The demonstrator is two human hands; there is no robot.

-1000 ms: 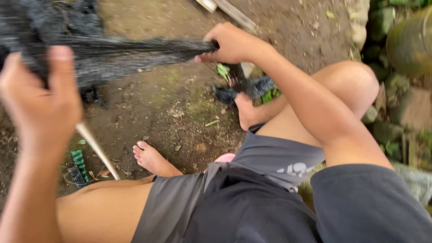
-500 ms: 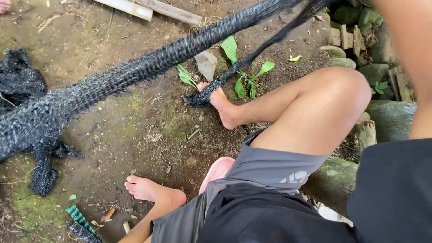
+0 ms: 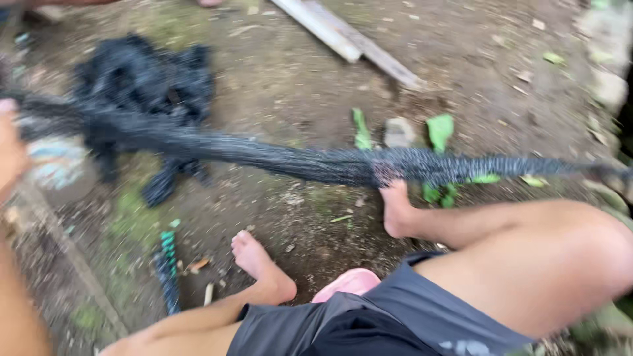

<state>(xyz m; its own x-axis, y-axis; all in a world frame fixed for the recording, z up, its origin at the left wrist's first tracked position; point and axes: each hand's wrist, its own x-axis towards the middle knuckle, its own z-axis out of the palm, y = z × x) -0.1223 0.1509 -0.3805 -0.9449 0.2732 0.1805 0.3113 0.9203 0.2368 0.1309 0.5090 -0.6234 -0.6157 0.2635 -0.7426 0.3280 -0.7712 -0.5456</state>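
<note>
A long black net, bunched into a rope-like strand, stretches taut across the view from nine o'clock to three o'clock, with a loose heap of the same mesh lying on the dirt ground toward ten o'clock. The left hand shows only as a blurred sliver at the nine o'clock edge, touching or just beside the end of the strand; whether its fingers are closed on the net cannot be told. The right hand is out of view past the three o'clock edge, where the strand runs off. The right foot rests at the centre with its toes touching the strand from below, and the left foot sits flat on the ground toward six o'clock. Green leaves lie just beyond the strand near one o'clock, beside a small stone. Two pale wooden slats lie at twelve o'clock, and a green and black ribbed object lies at seven o'clock.
</note>
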